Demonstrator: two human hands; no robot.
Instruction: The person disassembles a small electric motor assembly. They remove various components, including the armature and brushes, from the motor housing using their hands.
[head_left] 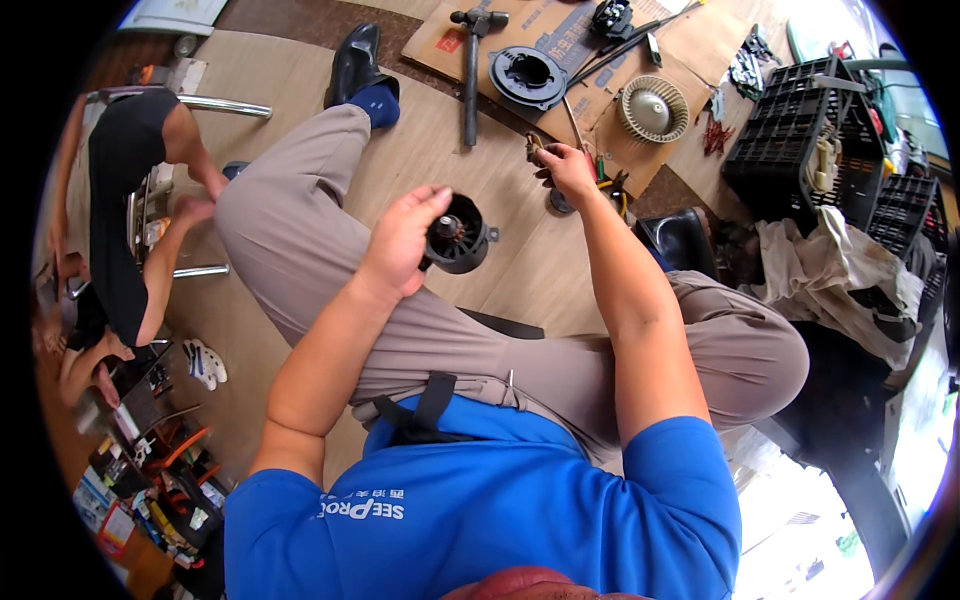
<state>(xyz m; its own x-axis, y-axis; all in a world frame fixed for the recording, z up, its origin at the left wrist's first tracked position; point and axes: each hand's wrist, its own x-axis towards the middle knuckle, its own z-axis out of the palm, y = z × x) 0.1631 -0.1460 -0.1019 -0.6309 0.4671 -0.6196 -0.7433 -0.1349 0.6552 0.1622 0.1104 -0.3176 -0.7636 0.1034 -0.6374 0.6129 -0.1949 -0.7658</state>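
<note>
My left hand [405,240] is closed on a small black electric motor [458,235] above my lap. The motor's open end faces up, with a shaft and windings showing inside the round housing. Farther forward and to the right, my right hand [567,170] pinches a small brownish metal part [533,148], whose exact kind I cannot make out. Beneath that hand, pliers [620,192] and a small dark round piece [560,201] lie close by. A hammer [471,80] rests left of the cardboard, its handle pointing toward me.
Flattened cardboard [565,50] carries a black round motor mount [528,77] and a white fan wheel [654,109]. Black plastic crates [800,140] and a crumpled cloth [840,285] are at the right. Another person's bare legs [165,240] and a metal-framed seat [225,105] are on the left.
</note>
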